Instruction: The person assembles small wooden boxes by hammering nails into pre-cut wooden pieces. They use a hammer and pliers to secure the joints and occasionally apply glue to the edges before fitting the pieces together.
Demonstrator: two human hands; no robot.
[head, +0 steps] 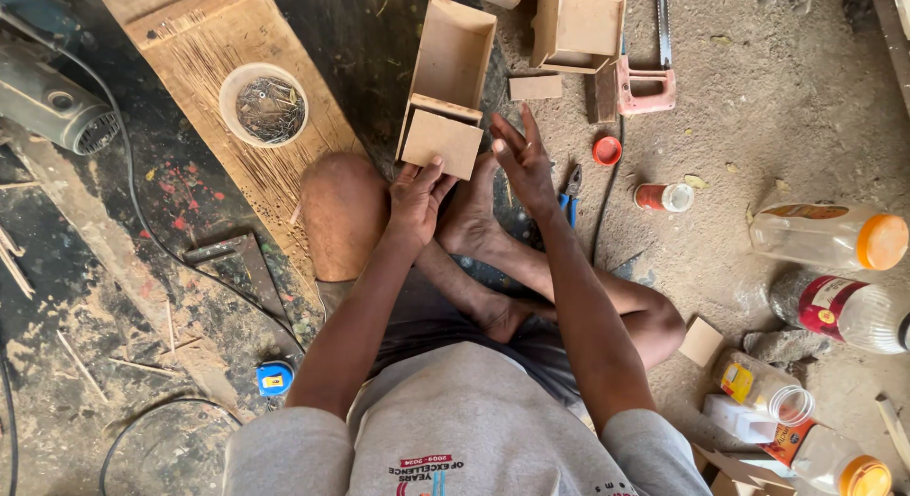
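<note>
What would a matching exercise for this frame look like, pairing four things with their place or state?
Things:
1. small square board
2. round tub of nails
3. handsaw
4. blue tape measure

Places or states:
A. on the ground by the left elbow
B. held by the left hand
C. lying beside the open wooden box
D. resting on the long plank

Pairs: 1-B, 2-D, 3-C, 4-A

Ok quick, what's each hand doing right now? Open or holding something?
Left hand: closed on the lower edge of a small square wooden panel.
Right hand: open, fingers spread, holding nothing, just beside the panel.
</note>
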